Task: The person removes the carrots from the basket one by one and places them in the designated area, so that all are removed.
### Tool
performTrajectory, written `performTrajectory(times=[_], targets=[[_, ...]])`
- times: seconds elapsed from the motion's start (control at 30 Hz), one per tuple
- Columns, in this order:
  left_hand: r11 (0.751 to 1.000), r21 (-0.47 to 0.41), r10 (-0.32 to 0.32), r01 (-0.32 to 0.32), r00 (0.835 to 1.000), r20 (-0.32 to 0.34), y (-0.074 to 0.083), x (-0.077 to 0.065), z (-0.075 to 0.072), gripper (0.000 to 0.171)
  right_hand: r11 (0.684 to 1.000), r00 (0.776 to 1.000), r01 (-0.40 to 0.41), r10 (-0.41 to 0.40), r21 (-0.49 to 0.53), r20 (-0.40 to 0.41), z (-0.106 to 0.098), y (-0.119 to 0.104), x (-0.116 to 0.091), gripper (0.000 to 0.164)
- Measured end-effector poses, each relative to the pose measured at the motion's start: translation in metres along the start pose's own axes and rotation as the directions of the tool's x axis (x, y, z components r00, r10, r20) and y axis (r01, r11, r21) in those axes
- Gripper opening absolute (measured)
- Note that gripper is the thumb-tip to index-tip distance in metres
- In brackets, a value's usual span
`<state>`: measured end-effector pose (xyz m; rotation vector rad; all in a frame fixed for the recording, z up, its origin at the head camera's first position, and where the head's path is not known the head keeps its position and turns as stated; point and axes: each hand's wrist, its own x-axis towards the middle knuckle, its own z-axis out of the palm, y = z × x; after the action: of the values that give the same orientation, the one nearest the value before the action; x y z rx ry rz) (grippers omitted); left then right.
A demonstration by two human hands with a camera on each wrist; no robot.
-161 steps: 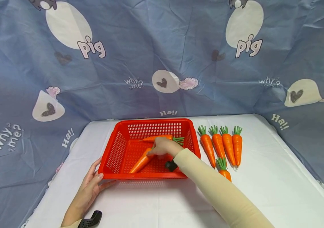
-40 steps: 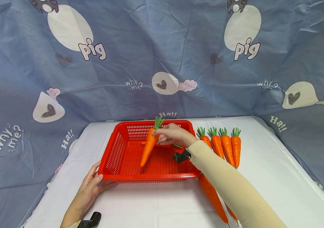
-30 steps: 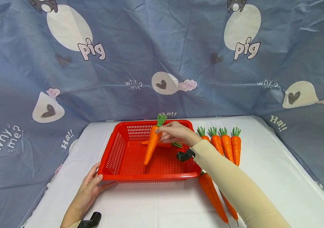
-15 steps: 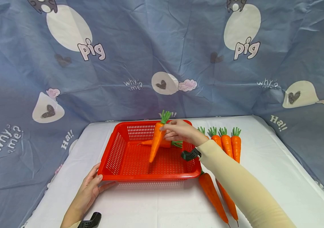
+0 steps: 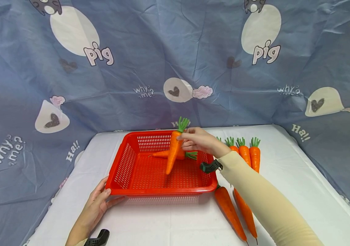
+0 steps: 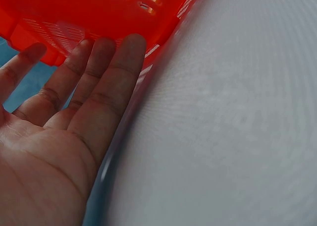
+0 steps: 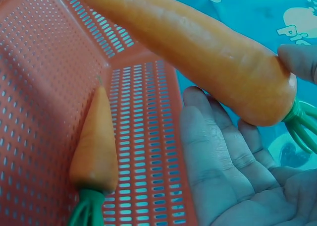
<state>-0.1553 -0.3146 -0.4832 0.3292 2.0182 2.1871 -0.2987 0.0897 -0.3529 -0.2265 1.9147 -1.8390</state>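
My right hand (image 5: 198, 140) pinches an orange carrot (image 5: 173, 150) near its green top, with the thumb on one side and fingers on the other. This carrot hangs tilted above the red basket (image 5: 162, 191), tip down. Under it, another carrot (image 7: 94, 146) lies on the basket floor along the far wall. At the basket's near left corner, my left hand (image 5: 93, 206) touches the rim and side; in the left wrist view its fingers (image 6: 106, 97) are fairly straight against the red plastic.
Several carrots (image 5: 255, 155) lie side by side to the right of the basket, some partly behind the right forearm. Two more, one a darker carrot (image 5: 230, 212), lie nearer the front. A white cloth (image 5: 144, 222) covers the table; a printed blue curtain (image 5: 132, 68) stands behind.
Earlier my right hand reached into the basket; it has since raised a carrot and moved it right and slightly up. Two front carrots come into view. The left hand stays at the corner.
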Motion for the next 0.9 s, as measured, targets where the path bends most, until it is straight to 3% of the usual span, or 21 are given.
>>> performTrajectory(times=[0.37,0.67,0.9], targets=[[1.000,0.005,0.009,-0.009,1.000,0.006,-0.002,0.000,-0.001,0.051,1.000,0.999,0.022,-0.023,-0.017,-0.033,-0.009,-0.004,-0.005,0.033],[0.999,-0.001,0.054,-0.054,0.998,0.018,-0.002,-0.001,-0.001,0.053,0.999,0.997,0.039,-0.040,-0.016,-0.070,-0.017,-0.004,-0.012,0.030],[0.999,0.018,0.034,-0.034,0.999,-0.004,-0.003,-0.002,-0.001,0.054,0.998,0.995,0.060,-0.061,-0.021,-0.077,-0.025,-0.001,-0.019,0.032]])
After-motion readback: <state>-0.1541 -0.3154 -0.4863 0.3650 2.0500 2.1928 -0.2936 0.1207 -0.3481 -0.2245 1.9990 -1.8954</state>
